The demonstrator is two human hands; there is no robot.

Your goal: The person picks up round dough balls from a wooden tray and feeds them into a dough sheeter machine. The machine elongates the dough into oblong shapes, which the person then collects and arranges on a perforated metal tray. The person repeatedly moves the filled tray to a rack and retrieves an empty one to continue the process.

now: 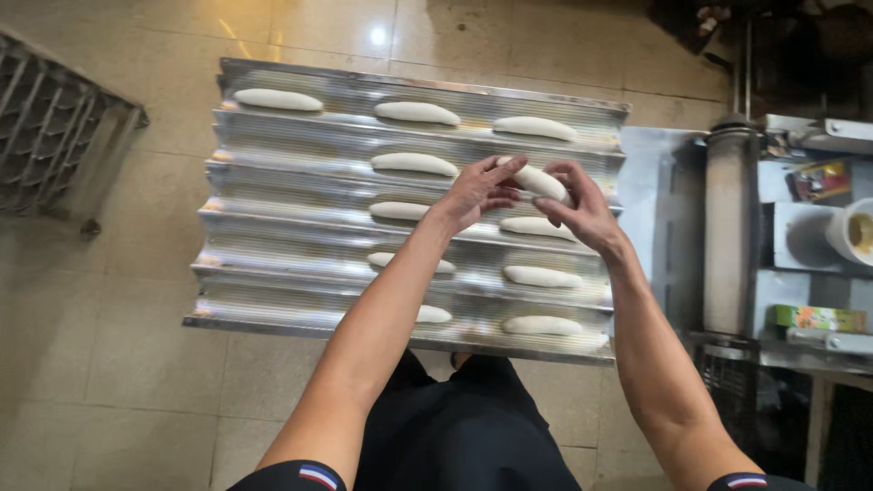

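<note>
So there's a corrugated metal baguette tray (300, 136) with long grooves, and pale dough pieces (415, 164) sit lengthwise in them, roughly eleven I think, since arms hide some.

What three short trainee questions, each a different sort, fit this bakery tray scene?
1. True or false: both hands hold one dough piece.
2. The corrugated baking tray has which column nearly bare? A left, B middle, C right.
3. Fill in: the roller machine stands at the tray's ___ side.

Key: 1 true, the left hand and right hand share it. 2 A. 3 right.
</note>
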